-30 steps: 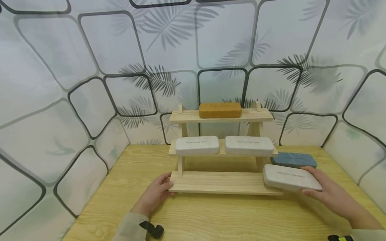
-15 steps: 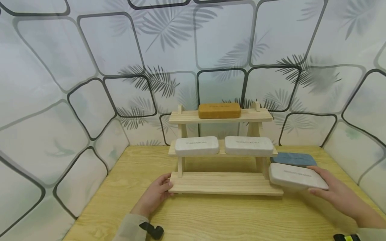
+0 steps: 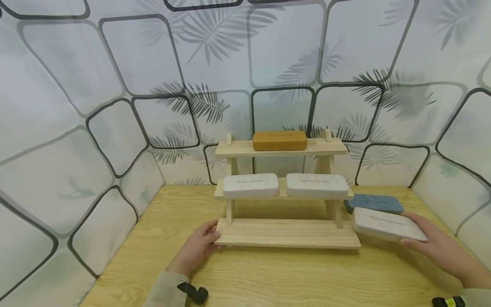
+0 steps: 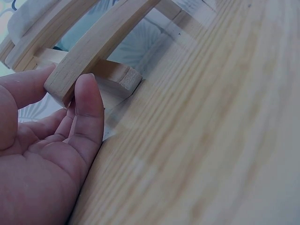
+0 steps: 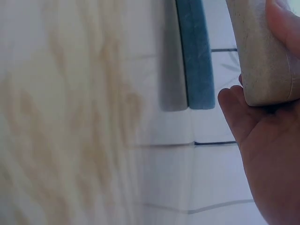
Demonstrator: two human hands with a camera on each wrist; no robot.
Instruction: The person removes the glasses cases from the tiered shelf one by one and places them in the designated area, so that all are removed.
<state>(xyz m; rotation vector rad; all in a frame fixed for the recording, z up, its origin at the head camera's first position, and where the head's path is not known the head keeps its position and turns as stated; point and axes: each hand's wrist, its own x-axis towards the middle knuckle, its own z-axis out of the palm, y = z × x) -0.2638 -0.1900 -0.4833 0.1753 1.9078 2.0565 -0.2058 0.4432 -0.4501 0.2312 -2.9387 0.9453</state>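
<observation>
Both shelved white cases [image 3: 251, 189] [image 3: 317, 189] read "FOR CHINA" after blurred lettering.

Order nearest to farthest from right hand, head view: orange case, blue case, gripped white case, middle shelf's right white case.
1. Gripped white case: in the right hand.
2. Blue case: on table, behind it.
3. Right white case: middle shelf.
4. Orange case: top shelf.

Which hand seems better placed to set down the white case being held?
Probably the right hand: it holds that white case, near the blue case. The left hand grips the bottom shelf at its left end, away from the case.
</observation>
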